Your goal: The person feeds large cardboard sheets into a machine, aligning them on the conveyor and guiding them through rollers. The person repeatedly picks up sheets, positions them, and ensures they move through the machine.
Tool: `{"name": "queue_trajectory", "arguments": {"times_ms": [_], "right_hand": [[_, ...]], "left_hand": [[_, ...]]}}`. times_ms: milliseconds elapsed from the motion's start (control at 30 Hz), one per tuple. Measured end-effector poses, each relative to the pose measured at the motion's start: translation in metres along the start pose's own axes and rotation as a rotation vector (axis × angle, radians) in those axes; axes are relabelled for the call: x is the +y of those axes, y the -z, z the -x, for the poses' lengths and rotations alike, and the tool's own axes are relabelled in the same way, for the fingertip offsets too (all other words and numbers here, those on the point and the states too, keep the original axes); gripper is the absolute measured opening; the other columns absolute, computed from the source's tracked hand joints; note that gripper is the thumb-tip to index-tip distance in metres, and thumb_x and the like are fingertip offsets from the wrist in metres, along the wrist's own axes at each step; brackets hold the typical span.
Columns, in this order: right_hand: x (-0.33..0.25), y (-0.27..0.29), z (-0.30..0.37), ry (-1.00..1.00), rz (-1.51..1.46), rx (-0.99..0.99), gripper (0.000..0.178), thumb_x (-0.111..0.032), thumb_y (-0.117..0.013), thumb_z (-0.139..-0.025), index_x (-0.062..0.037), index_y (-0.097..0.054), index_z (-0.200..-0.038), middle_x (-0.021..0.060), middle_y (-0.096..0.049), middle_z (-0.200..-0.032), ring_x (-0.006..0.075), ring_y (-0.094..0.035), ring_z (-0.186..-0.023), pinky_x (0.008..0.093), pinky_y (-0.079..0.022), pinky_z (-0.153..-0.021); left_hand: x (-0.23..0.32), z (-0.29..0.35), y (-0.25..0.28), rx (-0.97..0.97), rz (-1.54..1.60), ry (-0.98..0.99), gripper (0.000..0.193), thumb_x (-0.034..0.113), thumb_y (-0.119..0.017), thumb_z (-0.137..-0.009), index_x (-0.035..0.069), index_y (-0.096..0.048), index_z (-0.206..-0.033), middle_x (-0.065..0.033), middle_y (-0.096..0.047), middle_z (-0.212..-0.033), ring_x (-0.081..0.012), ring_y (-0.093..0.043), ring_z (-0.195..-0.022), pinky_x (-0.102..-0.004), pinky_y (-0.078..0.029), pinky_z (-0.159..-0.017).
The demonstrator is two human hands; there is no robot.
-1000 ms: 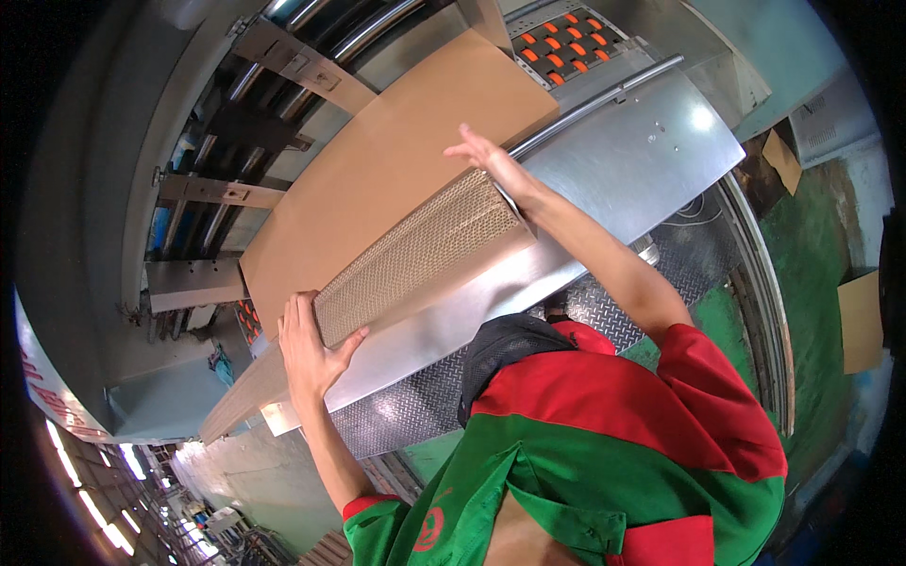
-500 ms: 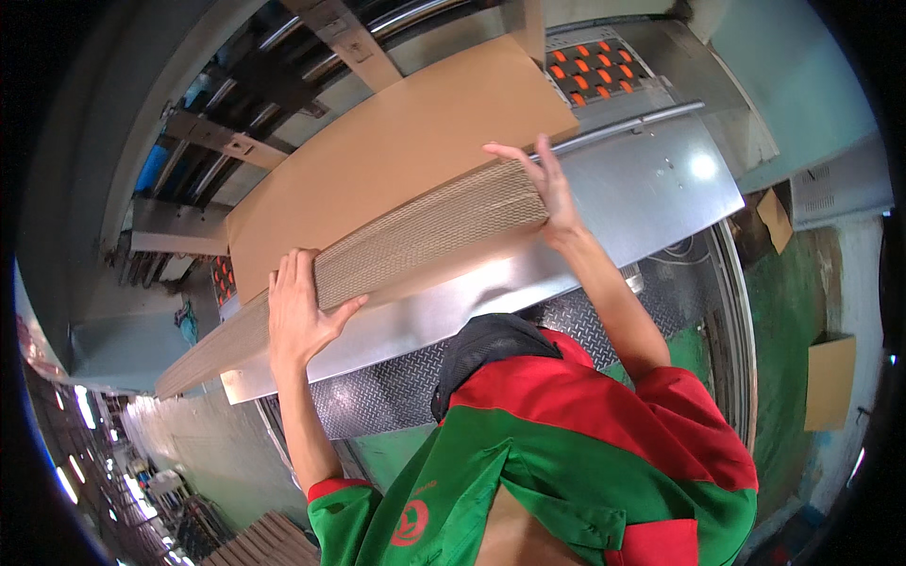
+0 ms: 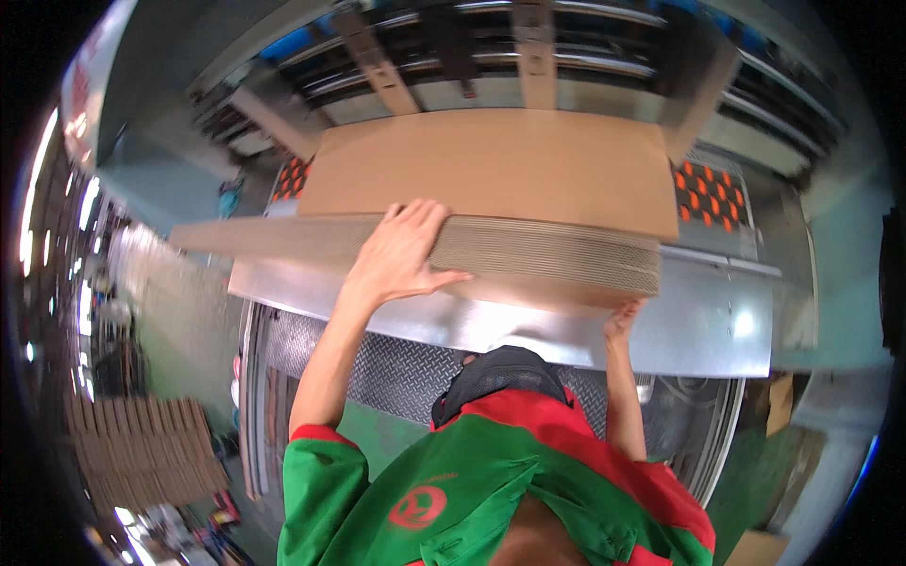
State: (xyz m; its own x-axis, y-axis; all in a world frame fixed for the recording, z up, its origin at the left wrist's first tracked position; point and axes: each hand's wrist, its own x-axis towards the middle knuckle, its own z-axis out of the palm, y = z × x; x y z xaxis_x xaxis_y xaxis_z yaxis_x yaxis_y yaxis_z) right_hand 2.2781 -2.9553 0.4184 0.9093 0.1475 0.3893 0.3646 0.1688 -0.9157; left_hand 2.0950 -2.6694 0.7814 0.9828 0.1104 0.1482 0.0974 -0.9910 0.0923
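A thick stack of corrugated cardboard sheets (image 3: 547,257) stands on edge over the metal table, its fluted edges facing up. My left hand (image 3: 398,257) grips it near the middle, fingers over the far side and thumb along the near face. At the stack's lower right corner, my right hand (image 3: 623,319) holds the near side; part of its fingers is hidden by the cardboard. Behind the stack, a wide brown cardboard sheet (image 3: 491,165) lies flat in the machine's feed area.
The shiny metal table (image 3: 713,316) runs across in front of me, with a metal bar (image 3: 722,260) along it. Orange rollers (image 3: 708,196) flank the flat sheet. Machine guides (image 3: 534,57) rise beyond. Flat cardboard bundles (image 3: 142,448) sit on the floor at left.
My view has turned, so the table now lies level. My right hand has gone from the stack's upper right end to its lower corner. The left still grips the stack.
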Motion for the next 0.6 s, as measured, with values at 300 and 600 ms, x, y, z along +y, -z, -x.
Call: {"name": "queue_trajectory", "arguments": {"times_ms": [300,600], "right_hand": [[-0.008,-0.009,-0.053,0.019,-0.033,0.119,0.075,-0.062,-0.038,-0.096,-0.0068,-0.03,-0.147,0.014,-0.035,-0.148,0.0299,-0.037,-0.134,0.0465,-0.032,-0.11],[-0.072,0.009,-0.101,0.009,-0.188,0.265,0.074,-0.063,-0.039,-0.095,-0.0103,-0.031,-0.146,0.0141,-0.035,-0.149,0.0324,-0.04,-0.132,0.0516,-0.038,-0.107]], "left_hand": [[-0.01,0.011,-0.004,0.047,-0.008,-0.039,0.08,0.064,-0.072,-0.069,0.0,-0.053,-0.114,-0.0139,-0.06,-0.105,-0.0304,-0.057,-0.104,-0.0453,-0.042,-0.09],[-0.041,0.07,-0.002,1.165,-0.067,0.163,0.081,0.07,-0.072,-0.067,0.003,-0.059,-0.11,-0.0144,-0.055,-0.119,-0.0301,-0.049,-0.118,-0.0461,-0.037,-0.101]]}}
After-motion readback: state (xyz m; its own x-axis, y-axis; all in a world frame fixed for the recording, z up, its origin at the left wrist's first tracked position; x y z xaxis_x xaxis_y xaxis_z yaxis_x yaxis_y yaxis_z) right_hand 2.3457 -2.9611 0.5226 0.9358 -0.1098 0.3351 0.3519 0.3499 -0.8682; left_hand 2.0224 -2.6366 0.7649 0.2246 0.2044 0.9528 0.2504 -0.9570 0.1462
